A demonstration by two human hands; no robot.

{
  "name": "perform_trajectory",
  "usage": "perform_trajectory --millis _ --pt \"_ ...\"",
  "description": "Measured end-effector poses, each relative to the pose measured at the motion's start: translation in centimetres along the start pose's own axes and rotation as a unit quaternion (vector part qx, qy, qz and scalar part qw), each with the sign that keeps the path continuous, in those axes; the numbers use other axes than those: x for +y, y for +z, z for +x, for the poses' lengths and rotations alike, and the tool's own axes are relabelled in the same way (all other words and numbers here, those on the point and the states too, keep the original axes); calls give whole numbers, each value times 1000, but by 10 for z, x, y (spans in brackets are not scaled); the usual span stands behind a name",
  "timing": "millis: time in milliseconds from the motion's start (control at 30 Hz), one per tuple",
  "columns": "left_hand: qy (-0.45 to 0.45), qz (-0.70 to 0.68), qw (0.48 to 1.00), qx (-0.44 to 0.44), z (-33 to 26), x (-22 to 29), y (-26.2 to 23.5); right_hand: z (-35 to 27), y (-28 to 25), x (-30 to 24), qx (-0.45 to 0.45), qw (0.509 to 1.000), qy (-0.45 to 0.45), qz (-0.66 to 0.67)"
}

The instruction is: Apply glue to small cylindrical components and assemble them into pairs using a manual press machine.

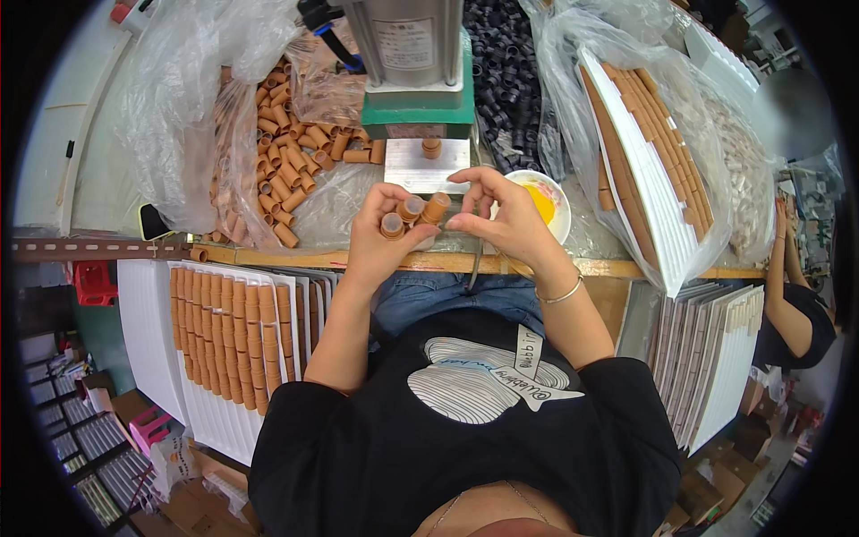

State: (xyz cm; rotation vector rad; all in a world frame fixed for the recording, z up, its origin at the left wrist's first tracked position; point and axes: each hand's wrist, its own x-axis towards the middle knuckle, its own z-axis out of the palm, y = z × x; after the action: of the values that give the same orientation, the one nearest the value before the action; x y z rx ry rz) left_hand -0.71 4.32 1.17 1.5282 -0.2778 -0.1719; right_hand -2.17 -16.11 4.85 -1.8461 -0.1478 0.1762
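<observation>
Counter [591, 267] beneath hands: your left hand [380, 240] grasps brown cylinders [412, 208]; right hand [506, 215] parted, empty, just beside. Likely picking step; calls for light pinch.

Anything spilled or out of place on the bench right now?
Possibly: loose brown tubes lie outside the clear plastic bag, scattered right up beside the press base, so they look spilled. No damage is visible.

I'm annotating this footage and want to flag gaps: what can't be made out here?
All in the head view:
- Lower ends of the brown cylinders: hidden by the left hand.
- Top of the green-and-silver press: cut off by the upper edge.
- Left part of the white bowl: hidden by the right hand.
- Anything in the co-worker's hands: too small near the right rim.
</observation>
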Motion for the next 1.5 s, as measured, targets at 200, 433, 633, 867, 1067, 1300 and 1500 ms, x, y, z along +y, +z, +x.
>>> perform_trajectory --millis 200,433,633,867,1067,1300,1500 --pt "-88 -173 971 -141 -11 9 6 -5 -6 -2 -70 991 -93 72" --pt "-46 -137 988 -63 -37 3 10 -11 4 -13 -85 982 -167 26" --pt "116 230 965 47 -54 22 13 5 44 -3 86 925 -247 -275" --pt "139 278 950 39 -80 38 -23 -10 33 11 -27 956 -88 -279" --pt "-170 295 836 431 -229 118 -192 36 -66 51 117 940 -60 -314" --pt "-238 413 741 473 -302 93 -379 89 -86 80 100 845 18 -525" --pt "-249 468 728 435 -319 57 -411 94 -70 79 56 814 34 -577"
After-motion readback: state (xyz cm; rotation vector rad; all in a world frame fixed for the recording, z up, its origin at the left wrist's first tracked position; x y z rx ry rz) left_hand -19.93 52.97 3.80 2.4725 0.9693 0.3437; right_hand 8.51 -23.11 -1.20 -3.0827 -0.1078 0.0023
